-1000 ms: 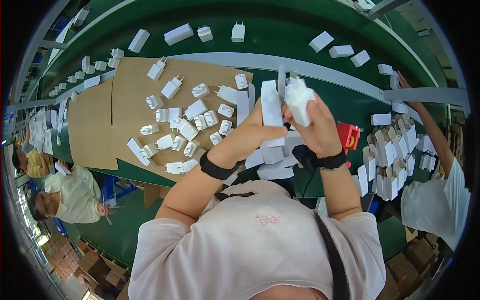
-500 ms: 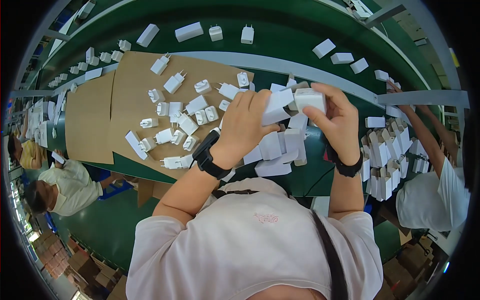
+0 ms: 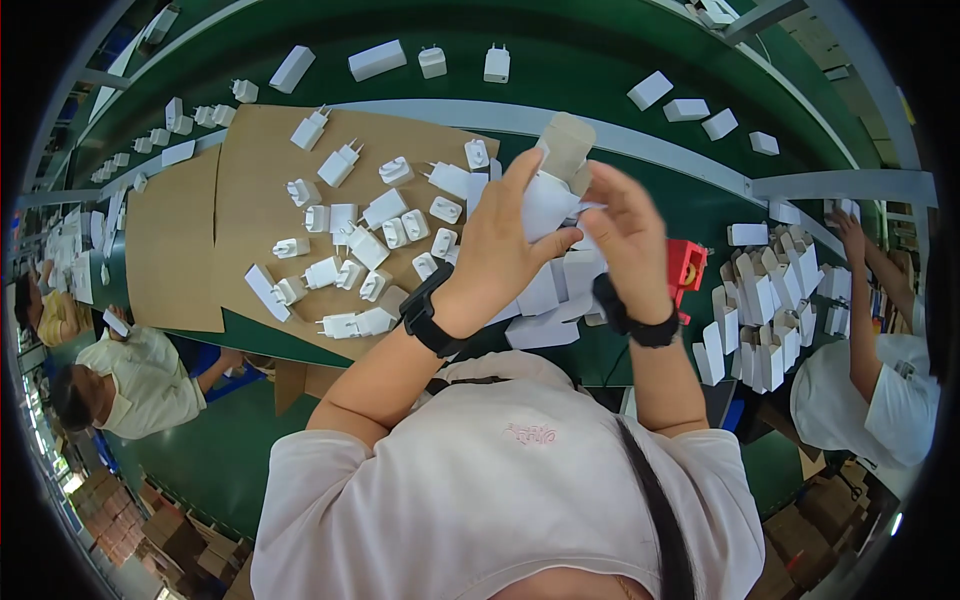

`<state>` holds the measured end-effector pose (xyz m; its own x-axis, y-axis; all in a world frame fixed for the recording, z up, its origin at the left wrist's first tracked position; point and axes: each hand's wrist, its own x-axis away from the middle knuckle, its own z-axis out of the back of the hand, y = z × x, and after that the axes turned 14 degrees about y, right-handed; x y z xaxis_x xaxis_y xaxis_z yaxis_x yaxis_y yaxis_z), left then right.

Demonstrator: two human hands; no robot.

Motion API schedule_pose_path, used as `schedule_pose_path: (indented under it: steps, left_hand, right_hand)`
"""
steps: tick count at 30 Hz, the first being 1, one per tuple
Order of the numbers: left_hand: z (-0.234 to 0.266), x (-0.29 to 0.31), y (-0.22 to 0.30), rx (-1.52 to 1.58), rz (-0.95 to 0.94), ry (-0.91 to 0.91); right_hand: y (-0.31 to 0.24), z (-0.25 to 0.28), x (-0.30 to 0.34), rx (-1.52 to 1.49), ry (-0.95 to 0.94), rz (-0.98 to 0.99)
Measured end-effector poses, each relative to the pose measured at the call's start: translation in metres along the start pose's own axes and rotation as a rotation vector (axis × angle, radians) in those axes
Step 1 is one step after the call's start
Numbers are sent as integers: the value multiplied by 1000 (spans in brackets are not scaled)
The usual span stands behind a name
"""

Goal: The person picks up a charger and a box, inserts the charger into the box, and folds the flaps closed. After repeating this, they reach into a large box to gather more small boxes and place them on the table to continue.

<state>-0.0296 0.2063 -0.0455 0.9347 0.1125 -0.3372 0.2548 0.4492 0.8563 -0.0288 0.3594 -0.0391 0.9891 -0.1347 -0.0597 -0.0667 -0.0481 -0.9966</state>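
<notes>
My left hand [image 3: 497, 245] is closed around a small white box [image 3: 548, 205], thumb on its near side and fingers along its far side. The box's top flap [image 3: 566, 140] stands up, showing a greyish inner face. At the box's mouth is my right hand [image 3: 630, 235], fingers curled, apart from the thumb and slightly blurred. Its fingertips are at the small side flaps. No charger shows in either hand; the inside of the box is hidden. Below my hands lies a pile of folded white boxes [image 3: 545, 332].
White plug chargers [image 3: 370, 248] are scattered over a brown cardboard sheet [image 3: 175, 250] at left. Open white boxes [image 3: 770, 300] stand clustered at right, near a co-worker's arm [image 3: 862, 310]. A red tape dispenser [image 3: 684, 268] is beside my right wrist. Chargers and boxes line the raised green shelf [image 3: 560, 60].
The white charger that was in my right hand no longer shows. My right hand has moved left to the box, which now points away with its flap up. The red dispenser has come into sight.
</notes>
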Motion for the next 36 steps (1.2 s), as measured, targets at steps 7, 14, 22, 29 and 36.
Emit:
schedule_pose_path:
  steps: [7,14,22,29,36]
  left_hand:
    - [3,3,6,83,229,-263]
    - [5,8,-3,49,151,-172]
    - [15,9,-8,-41,-42,-115]
    - [6,3,-11,-60,3,-99]
    - [-5,-18,-51,-102,16,-89]
  right_hand:
    - [18,-9,7,-18,6,49]
    - [3,-9,-6,135,15,201]
    - [-5,-5,-17,122,-101,-183]
    - [14,-7,-6,110,-185,132]
    - [48,21,-104,278,24,-230]
